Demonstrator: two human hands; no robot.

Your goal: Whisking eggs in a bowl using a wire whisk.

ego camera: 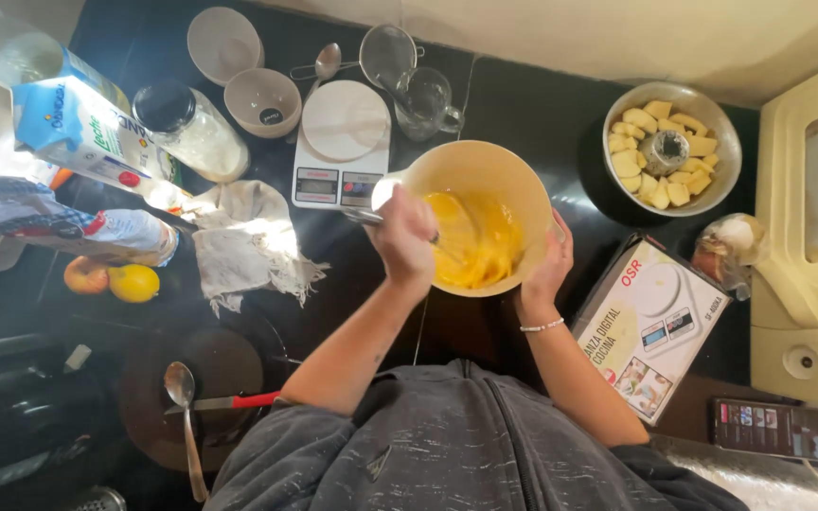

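Observation:
A tan mixing bowl (485,161) with yellow beaten batter (475,241) stands on the dark counter. My left hand (404,237) is closed on a metal whisk or fork handle (364,216), its working end down in the batter. My right hand (551,265), with a bead bracelet at the wrist, grips the bowl's right rim and steadies it.
Behind the bowl are a white kitchen scale (343,142), a glass jug (425,102), a sieve, a spoon and two small bowls. A metal bowl of apple chunks (674,147) is at right, the scale's box (650,326) beside it. Milk carton, jar, cloth, fruit lie left.

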